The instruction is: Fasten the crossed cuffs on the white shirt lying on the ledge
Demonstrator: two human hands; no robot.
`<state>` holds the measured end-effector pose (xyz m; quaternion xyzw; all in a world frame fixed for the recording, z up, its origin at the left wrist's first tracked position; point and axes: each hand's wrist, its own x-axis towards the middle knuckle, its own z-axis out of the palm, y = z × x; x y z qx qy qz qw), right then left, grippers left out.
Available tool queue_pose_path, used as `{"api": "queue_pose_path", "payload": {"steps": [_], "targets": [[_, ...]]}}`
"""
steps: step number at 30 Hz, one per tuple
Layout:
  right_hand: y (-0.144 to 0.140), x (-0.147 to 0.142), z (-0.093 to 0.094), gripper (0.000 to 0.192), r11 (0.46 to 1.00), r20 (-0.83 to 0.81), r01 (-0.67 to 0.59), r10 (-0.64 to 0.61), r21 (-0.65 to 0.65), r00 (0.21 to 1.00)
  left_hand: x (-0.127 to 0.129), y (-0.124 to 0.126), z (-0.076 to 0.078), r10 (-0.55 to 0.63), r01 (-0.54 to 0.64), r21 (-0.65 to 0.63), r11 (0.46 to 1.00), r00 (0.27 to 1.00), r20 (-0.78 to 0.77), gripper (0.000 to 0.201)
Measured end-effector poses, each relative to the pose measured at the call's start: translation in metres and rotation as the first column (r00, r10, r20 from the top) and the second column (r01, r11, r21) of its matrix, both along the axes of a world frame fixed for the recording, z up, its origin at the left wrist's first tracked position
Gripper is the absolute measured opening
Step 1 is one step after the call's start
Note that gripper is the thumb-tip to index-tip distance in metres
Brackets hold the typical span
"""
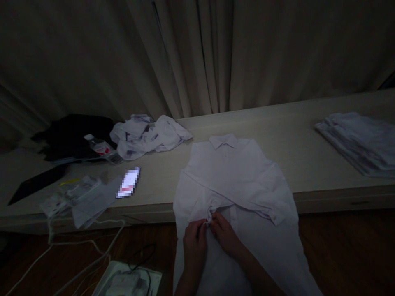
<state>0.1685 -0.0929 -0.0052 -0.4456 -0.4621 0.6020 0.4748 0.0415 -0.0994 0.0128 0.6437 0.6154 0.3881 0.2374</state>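
Note:
A white collared shirt point(222, 172) lies front up, its collar toward the curtain and its lower part hanging over the counter's front edge. One sleeve crosses the chest, and its cuff rests at the right. Near the middle, my left hand point(196, 234) pinches a bunched bit of white cloth that looks like the other cuff. Close against it on the right, my right hand point(224, 234) grips the same cuff with its fingertips. The fingers hide any button there.
On the pale counter point(277, 139), a crumpled white garment point(154, 137), dark clothes point(74, 137), a plastic bottle point(103, 149) and a lit phone point(128, 183) lie left. Folded white shirts point(364, 142) are stacked right. White cables point(89, 242) trail down by a tray point(154, 277).

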Motion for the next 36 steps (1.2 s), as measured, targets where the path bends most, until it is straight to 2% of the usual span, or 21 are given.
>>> {"api": "queue_pose_path", "payload": {"steps": [7, 10, 13, 20, 24, 26, 31, 36], "targets": [[-0.002, 0.001, 0.004, 0.018, 0.997, -0.004, -0.06, 0.06, 0.045, 0.998, -0.002, 0.004, -0.001, 0.001, 0.001, 0.085, 0.996, 1.0, -0.024, 0.019], [-0.001, -0.001, 0.001, 0.021, 0.999, 0.035, -0.005, 0.003, 0.046, 0.999, -0.001, 0.004, 0.0, -0.013, 0.017, 0.086, 0.996, 0.999, -0.045, 0.018], [0.001, -0.004, -0.003, 0.025, 0.998, -0.012, 0.054, -0.054, -0.018, 0.998, 0.001, 0.003, 0.001, -0.018, 0.026, 0.105, 0.994, 0.997, -0.076, 0.016], [0.002, -0.005, -0.009, 0.031, 0.996, -0.067, 0.081, -0.083, -0.044, 0.994, 0.002, 0.005, -0.001, -0.06, 0.088, 0.158, 0.984, 0.984, -0.17, 0.012], [0.003, -0.005, -0.014, 0.032, 0.992, -0.096, 0.095, -0.102, -0.082, 0.99, 0.001, 0.006, 0.0, -0.109, 0.16, 0.183, 0.97, 0.959, -0.261, 0.017], [0.003, -0.005, -0.015, 0.031, 0.991, -0.092, 0.1, -0.108, -0.088, 0.99, 0.001, 0.005, 0.0, -0.099, 0.155, 0.19, 0.97, 0.955, -0.278, 0.018], [0.003, -0.004, -0.012, 0.031, 0.993, -0.081, 0.086, -0.092, -0.08, 0.992, 0.002, 0.004, -0.001, -0.054, 0.112, 0.21, 0.971, 0.963, -0.263, 0.014], [0.002, -0.004, -0.009, 0.026, 0.994, -0.058, 0.098, -0.101, -0.052, 0.993, 0.001, 0.004, -0.002, -0.042, 0.074, 0.177, 0.981, 0.983, -0.178, 0.016]]}}
